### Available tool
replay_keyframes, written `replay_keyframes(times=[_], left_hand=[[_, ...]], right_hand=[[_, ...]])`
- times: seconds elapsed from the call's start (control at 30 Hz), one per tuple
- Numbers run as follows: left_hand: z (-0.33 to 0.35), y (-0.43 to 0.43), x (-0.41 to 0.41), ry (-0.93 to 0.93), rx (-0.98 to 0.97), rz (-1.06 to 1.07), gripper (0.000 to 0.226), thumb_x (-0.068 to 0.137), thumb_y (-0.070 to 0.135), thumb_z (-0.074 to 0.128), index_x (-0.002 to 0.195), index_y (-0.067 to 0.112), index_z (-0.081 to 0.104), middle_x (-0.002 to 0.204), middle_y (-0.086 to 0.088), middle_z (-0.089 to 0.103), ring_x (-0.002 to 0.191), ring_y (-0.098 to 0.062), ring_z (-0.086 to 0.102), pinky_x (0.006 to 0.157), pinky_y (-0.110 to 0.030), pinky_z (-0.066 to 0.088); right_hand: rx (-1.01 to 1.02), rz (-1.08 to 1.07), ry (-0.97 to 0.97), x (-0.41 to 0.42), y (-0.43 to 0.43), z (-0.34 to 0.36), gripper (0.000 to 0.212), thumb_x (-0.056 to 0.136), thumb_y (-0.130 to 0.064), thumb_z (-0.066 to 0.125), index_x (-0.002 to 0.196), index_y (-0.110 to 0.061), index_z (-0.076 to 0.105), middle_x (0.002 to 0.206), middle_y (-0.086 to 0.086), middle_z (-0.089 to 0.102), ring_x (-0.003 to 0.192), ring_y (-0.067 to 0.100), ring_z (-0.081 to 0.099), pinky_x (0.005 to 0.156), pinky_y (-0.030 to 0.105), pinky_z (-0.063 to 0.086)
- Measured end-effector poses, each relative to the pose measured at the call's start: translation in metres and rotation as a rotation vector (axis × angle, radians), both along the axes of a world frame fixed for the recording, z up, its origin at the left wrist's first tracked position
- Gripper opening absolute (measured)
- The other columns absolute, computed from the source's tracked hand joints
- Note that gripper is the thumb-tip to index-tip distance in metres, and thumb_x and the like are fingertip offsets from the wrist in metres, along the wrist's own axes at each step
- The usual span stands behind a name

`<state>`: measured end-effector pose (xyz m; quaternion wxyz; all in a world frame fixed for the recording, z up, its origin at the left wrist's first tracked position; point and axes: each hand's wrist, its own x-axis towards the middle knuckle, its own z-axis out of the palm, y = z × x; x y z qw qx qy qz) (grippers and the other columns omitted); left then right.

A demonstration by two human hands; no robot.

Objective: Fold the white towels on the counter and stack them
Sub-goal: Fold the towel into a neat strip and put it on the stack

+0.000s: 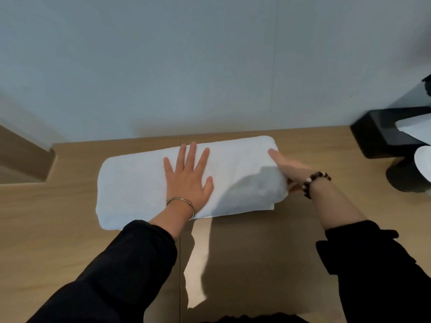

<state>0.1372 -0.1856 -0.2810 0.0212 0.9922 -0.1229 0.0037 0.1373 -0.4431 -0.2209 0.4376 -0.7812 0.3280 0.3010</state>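
Head view: 1 folded white towel (144, 183) lies flat on the wooden worktop (58, 229), near the wall (210, 66).
Left hand (189, 180) presses it flat, fingers spread; right hand (289, 169) grips its right end, 1 finger on top, others tucked beneath. Black tissue box (373, 136) stands far right.

I see a pale wood counter (70, 229) with a thin seam (180, 264) running front to back down its middle. A white towel (140, 183), folded into a long thick pad, lies flat across that seam near the counter's back edge, its length running left to right. At the far right a black box (373, 136) sits on the counter, and a dark round thing (401, 178) stands just in front of it.
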Motion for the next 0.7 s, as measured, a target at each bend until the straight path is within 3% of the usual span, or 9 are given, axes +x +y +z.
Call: replay_keyframes(times=[0.1, 0.23, 0.33, 0.4, 0.47, 0.57, 0.63, 0.7], left_hand=[[-0.001, -0.002, 0.0, -0.006, 0.006, 0.011, 0.068, 0.085, 0.049, 0.008, 0.151, 0.031, 0.003, 0.159, -0.002, -0.002, 0.145, -0.023, -0.01, 0.11, -0.059, 0.001], [-0.004, -0.002, 0.001, -0.008, 0.03, 0.028, 0.066, 0.087, 0.047, 0.008, 0.15, 0.031, -0.002, 0.159, -0.001, -0.003, 0.145, -0.023, -0.009, 0.111, -0.058, 0.001], [-0.006, -0.003, 0.003, -0.015, 0.052, 0.037, 0.066, 0.087, 0.047, 0.007, 0.15, 0.031, -0.004, 0.159, -0.001, -0.003, 0.145, -0.024, -0.01, 0.111, -0.058, 0.001], [-0.007, -0.003, 0.003, -0.016, 0.055, 0.042, 0.066, 0.087, 0.047, 0.006, 0.15, 0.031, -0.004, 0.159, -0.001, -0.001, 0.145, -0.024, -0.009, 0.111, -0.058, 0.002], [-0.006, -0.004, 0.004, -0.009, 0.051, 0.037, 0.066, 0.087, 0.047, 0.007, 0.15, 0.031, -0.003, 0.159, -0.001, -0.001, 0.145, -0.023, -0.009, 0.111, -0.058, 0.001], [-0.001, -0.001, 0.006, 0.0, 0.004, -0.015, 0.065, 0.089, 0.045, 0.019, 0.151, 0.03, 0.005, 0.159, -0.001, 0.002, 0.145, -0.022, -0.007, 0.111, -0.058, -0.001], [0.005, -0.002, 0.009, 0.008, -0.082, -0.008, 0.064, 0.088, 0.042, 0.027, 0.149, 0.028, 0.018, 0.159, -0.001, 0.008, 0.146, -0.021, -0.003, 0.112, -0.058, -0.001], [0.015, -0.013, 0.013, 0.005, -0.209, 0.062, 0.064, 0.083, 0.042, 0.027, 0.144, 0.025, 0.031, 0.157, -0.003, 0.017, 0.145, -0.023, 0.001, 0.111, -0.059, 0.0]], right_hand=[[0.074, 0.008, 0.031, -0.02, 0.003, -0.006, 0.077, 0.073, -0.078, 0.049, 0.119, -0.016, 0.055, 0.117, 0.006, 0.061, 0.098, 0.025, 0.063, 0.077, 0.039, 0.058], [0.028, -0.042, -0.143, -0.033, 0.01, -0.002, 0.05, 0.08, -0.066, 0.055, 0.093, -0.018, 0.058, 0.093, -0.001, 0.064, 0.079, 0.018, 0.062, 0.055, 0.027, 0.051], [-0.083, 0.01, -0.202, -0.037, 0.017, 0.002, 0.047, 0.083, -0.064, 0.052, 0.082, -0.017, 0.057, 0.084, 0.002, 0.063, 0.07, 0.021, 0.061, 0.053, 0.029, 0.05], [-0.101, 0.003, -0.204, -0.039, 0.017, 0.001, 0.047, 0.082, -0.062, 0.055, 0.085, -0.015, 0.059, 0.085, 0.004, 0.065, 0.074, 0.023, 0.064, 0.065, 0.036, 0.056], [0.072, -0.127, -0.156, -0.04, 0.013, -0.003, 0.046, 0.082, -0.052, 0.064, 0.1, -0.01, 0.062, 0.094, 0.007, 0.068, 0.086, 0.026, 0.066, 0.079, 0.043, 0.057], [0.496, -0.424, -0.043, -0.045, 0.01, -0.016, 0.044, 0.084, -0.026, 0.069, 0.118, -0.001, 0.056, 0.113, 0.015, 0.066, 0.101, 0.032, 0.064, 0.085, 0.05, 0.053], [0.58, -0.495, -0.038, -0.05, 0.011, -0.028, 0.04, 0.087, -0.016, 0.066, 0.121, 0.0, 0.053, 0.117, 0.016, 0.064, 0.105, 0.032, 0.062, 0.089, 0.052, 0.05], [0.549, -0.497, -0.1, -0.051, 0.014, -0.038, 0.03, 0.088, -0.014, 0.065, 0.114, -0.003, 0.054, 0.107, 0.01, 0.066, 0.095, 0.027, 0.065, 0.078, 0.045, 0.055]])
